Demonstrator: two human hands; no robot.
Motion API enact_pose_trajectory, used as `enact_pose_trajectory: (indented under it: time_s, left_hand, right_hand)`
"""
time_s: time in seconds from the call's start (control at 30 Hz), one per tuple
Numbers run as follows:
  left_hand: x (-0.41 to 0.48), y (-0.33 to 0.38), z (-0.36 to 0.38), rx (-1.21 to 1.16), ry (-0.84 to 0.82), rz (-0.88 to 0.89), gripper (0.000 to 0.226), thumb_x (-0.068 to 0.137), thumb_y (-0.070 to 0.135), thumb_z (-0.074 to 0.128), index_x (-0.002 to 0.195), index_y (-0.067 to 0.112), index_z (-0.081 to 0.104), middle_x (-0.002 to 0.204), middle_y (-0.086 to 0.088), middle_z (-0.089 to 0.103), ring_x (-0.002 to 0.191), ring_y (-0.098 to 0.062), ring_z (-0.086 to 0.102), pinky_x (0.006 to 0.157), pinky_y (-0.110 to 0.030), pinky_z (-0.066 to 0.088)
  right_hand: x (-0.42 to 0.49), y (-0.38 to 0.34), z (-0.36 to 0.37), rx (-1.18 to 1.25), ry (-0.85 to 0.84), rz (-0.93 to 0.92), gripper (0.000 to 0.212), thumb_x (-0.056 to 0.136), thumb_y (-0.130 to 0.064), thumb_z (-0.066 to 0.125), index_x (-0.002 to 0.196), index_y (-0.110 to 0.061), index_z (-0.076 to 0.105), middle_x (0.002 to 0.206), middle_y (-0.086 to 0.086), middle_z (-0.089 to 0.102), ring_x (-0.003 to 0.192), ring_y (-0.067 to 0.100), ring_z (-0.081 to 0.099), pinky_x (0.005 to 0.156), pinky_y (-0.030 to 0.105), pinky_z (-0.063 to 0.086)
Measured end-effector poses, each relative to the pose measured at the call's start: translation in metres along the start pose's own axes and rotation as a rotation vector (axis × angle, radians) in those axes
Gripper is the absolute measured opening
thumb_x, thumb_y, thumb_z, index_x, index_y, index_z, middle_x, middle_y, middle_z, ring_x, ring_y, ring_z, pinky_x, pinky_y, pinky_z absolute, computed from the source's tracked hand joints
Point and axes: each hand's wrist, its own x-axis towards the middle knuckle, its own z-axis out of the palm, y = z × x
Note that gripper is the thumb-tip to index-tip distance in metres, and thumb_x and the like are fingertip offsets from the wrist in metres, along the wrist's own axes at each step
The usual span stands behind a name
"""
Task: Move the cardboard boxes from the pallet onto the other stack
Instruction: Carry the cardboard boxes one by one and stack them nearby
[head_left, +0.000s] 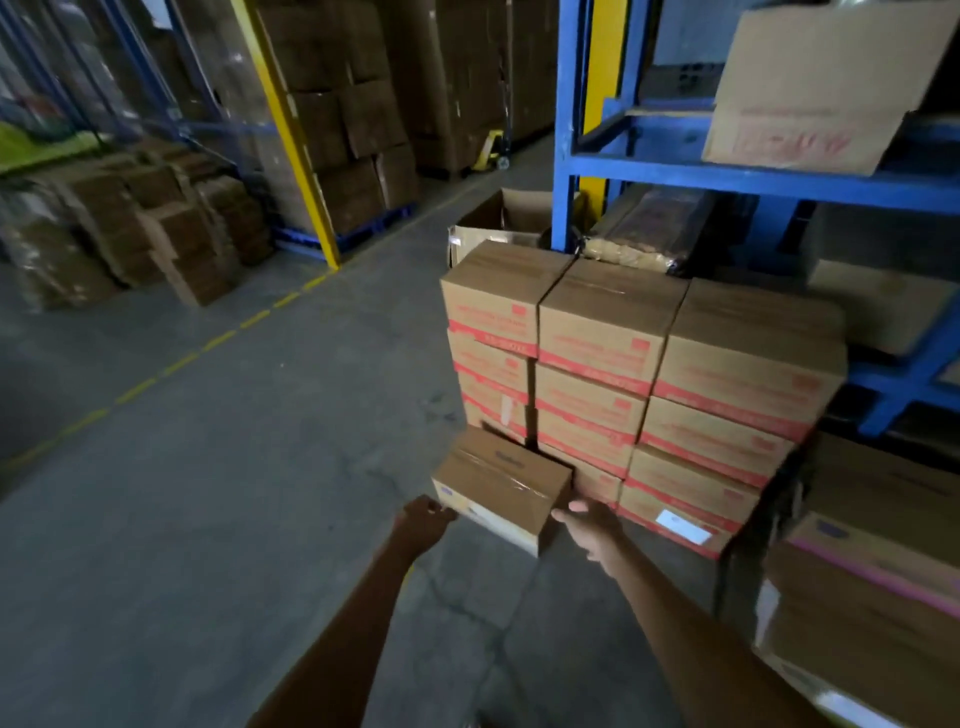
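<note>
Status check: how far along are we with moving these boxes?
In hand: the left hand and right hand hold one taped box low against the front left of the red-printed stack. Done: that stack stands several layers high, though I cannot tell which boxes were moved. Left: similar blue-labelled boxes sit stacked at the right.

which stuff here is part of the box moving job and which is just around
Job: plain box, left hand and right hand at its sides, red-printed stack, boxes at right.
Just around: blue rack, open carton, yellow pallet jack, wrapped stacks at left.
</note>
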Motion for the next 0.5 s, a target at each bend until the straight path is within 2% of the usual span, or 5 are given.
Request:
enact_pose_trajectory:
  time_s: [0.23,0.3,0.37,0.43,0.5]
  left_hand:
    - [0.128,0.009,-0.037,0.131,-0.229,0.01,0.041,0.086,0.031,0.067,0.12,0.008,0.064,0.123,-0.012,0.064,0.117,-0.025,0.06,0.096,-0.032,0.046]
    - [0.163,0.01,-0.042,0.2,-0.282,0.066,0.04,0.09,0.032,0.064,0.122,0.008,0.063,0.128,-0.012,0.06,0.124,-0.025,0.054,0.102,-0.031,0.04]
    - [0.209,0.008,-0.046,0.268,-0.32,0.109,0.041,0.09,0.035,0.063,0.12,0.007,0.062,0.129,-0.012,0.059,0.127,-0.025,0.051,0.105,-0.03,0.037]
    - [0.253,0.007,-0.051,0.314,-0.35,0.119,0.042,0.089,0.037,0.064,0.12,0.009,0.06,0.129,-0.01,0.06,0.125,-0.024,0.053,0.102,-0.028,0.037]
    - [0.293,0.009,-0.057,0.326,-0.357,0.14,0.042,0.089,0.036,0.064,0.121,0.01,0.058,0.129,-0.011,0.06,0.123,-0.025,0.054,0.098,-0.027,0.038]
  right_hand:
    - [0.072,-0.06,0.062,0.064,0.044,0.163,0.053,0.087,-0.042,0.065,0.131,-0.015,0.058,0.129,0.009,0.063,0.107,0.018,0.06,0.099,0.033,0.048]
    - [0.087,-0.075,0.073,0.007,0.068,0.192,0.047,0.089,-0.043,0.063,0.125,-0.013,0.062,0.131,0.009,0.062,0.117,0.024,0.059,0.096,0.029,0.045]
    - [0.114,-0.09,0.088,0.0,0.084,0.201,0.037,0.093,-0.042,0.06,0.115,-0.012,0.065,0.128,0.013,0.063,0.118,0.028,0.058,0.088,0.028,0.043]
    - [0.143,-0.1,0.103,0.025,0.122,0.219,0.041,0.094,-0.033,0.061,0.119,-0.001,0.063,0.124,0.018,0.063,0.11,0.027,0.06,0.089,0.033,0.046]
    - [0.172,-0.111,0.114,0.052,0.158,0.248,0.046,0.091,-0.03,0.065,0.126,-0.001,0.06,0.128,0.018,0.062,0.105,0.024,0.06,0.089,0.033,0.048]
